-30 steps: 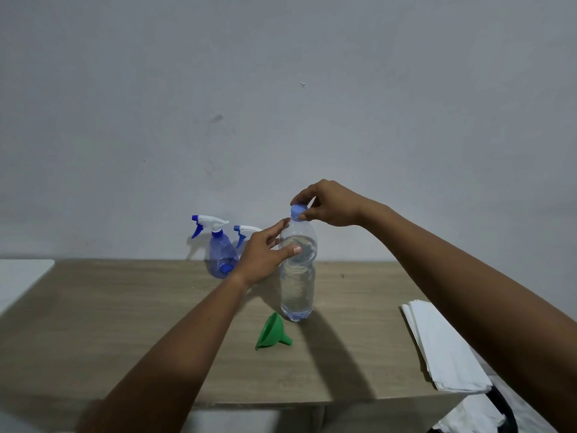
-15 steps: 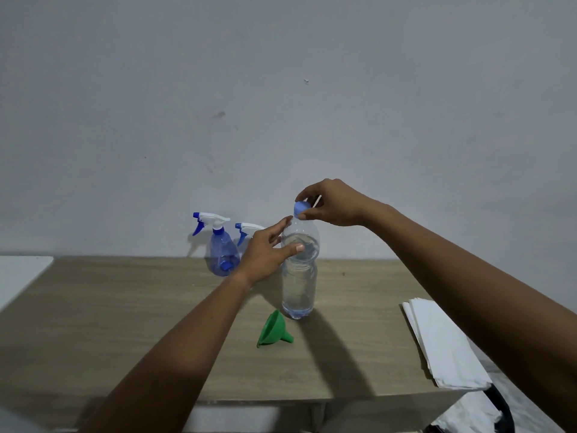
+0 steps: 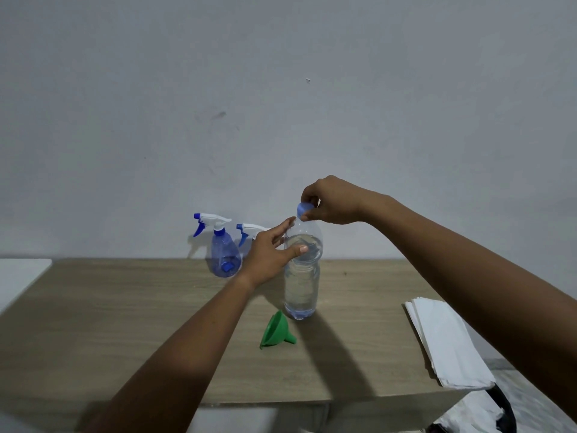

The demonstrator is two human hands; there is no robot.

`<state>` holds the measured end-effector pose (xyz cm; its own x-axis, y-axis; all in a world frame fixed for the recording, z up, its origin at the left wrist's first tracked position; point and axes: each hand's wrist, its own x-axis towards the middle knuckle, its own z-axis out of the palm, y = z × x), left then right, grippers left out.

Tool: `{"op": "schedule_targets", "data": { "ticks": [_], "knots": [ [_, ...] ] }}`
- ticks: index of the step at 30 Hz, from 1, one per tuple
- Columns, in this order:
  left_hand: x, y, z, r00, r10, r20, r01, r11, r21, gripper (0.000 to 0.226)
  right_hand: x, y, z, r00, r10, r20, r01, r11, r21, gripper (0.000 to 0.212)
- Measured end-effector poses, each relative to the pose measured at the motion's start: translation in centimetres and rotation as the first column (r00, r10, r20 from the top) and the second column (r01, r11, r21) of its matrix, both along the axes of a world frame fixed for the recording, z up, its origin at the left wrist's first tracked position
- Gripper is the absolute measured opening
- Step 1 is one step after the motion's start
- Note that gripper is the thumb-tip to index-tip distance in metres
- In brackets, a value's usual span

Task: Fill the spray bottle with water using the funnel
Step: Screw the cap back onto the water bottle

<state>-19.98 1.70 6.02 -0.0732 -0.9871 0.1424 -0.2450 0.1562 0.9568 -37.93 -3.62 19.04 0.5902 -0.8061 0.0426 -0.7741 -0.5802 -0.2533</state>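
Fingers (image 3: 307, 200) and thumb of the right hand (image 3: 334, 203) pinch the small blue cap (image 3: 304, 209) at the neck of a clear water bottle (image 3: 301, 285). The left hand (image 3: 268, 254) grips the bottle's shoulder, thumb across the front and fingers curled round the back. The cap sits tilted; whether it is free of the thread cannot be told. The bottle stands upright near the middle of a wooden table (image 3: 125, 323) and is nearly full, with the water line up in its shoulder. A green funnel (image 3: 276, 331) lies on its side just in front of the bottle, touching neither hand. The spray bottle (image 3: 224, 254), tinted blue with a white trigger head screwed on, stands at the back of the table against the wall. It looks to hold little or no water, with a blue fitting showing at its bottom. A second trigger head (image 3: 251, 229) shows behind the left hand, its body hidden. A stack of white paper (image 3: 446, 342) lies at the table's right edge. The likely risk is a spill: the bottle is thin and very full, so a hard squeeze from the left hand once the cap is off could push water out of the neck. A jerk of the cap could also rock the bottle.
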Motion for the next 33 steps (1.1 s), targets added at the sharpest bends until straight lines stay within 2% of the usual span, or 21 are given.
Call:
{"op": "schedule_targets", "data": {
  "ticks": [5,7,13,17,23,29,33],
  "knots": [
    [0.1,0.1,0.1,1.000,-0.014,0.017,0.015,1.000,-0.007,0.082,-0.5,0.3,1.4,0.999,0.041,-0.028,-0.038,0.994,0.098,0.039],
    [0.2,-0.1,0.1,1.000,-0.015,0.019,0.015,1.000,-0.006,0.082,-0.6,0.2,1.8,0.997,0.058,-0.045,-0.053,0.991,0.123,0.036],
    [0.4,-0.4,-0.3,1.000,-0.008,0.022,0.008,1.000,-0.003,0.082,0.0,0.0,1.5,0.995,0.070,-0.074,-0.067,0.997,0.044,0.026],
    [0.3,-0.3,-0.2,1.000,-0.004,0.026,0.004,1.000,-0.002,0.081,0.0,0.0,0.9,0.998,0.060,-0.034,-0.059,0.998,0.029,0.021],
    [0.4,0.0,-0.3,0.999,-0.011,0.036,0.011,1.000,-0.010,0.087,-0.3,0.5,-0.4,0.996,0.063,0.064,-0.061,0.997,-0.040,0.029],
    [0.3,-0.2,-0.2,0.999,-0.013,0.031,0.014,1.000,-0.010,0.082,-1.2,0.0,0.4,0.996,0.078,0.048,-0.083,0.989,0.118,0.035],
    [0.2,-0.1,-0.5,1.000,-0.002,0.023,0.002,1.000,-0.014,0.081,-1.1,0.0,0.7,0.997,0.068,0.034,-0.070,0.994,0.087,0.028]
  ]
}}
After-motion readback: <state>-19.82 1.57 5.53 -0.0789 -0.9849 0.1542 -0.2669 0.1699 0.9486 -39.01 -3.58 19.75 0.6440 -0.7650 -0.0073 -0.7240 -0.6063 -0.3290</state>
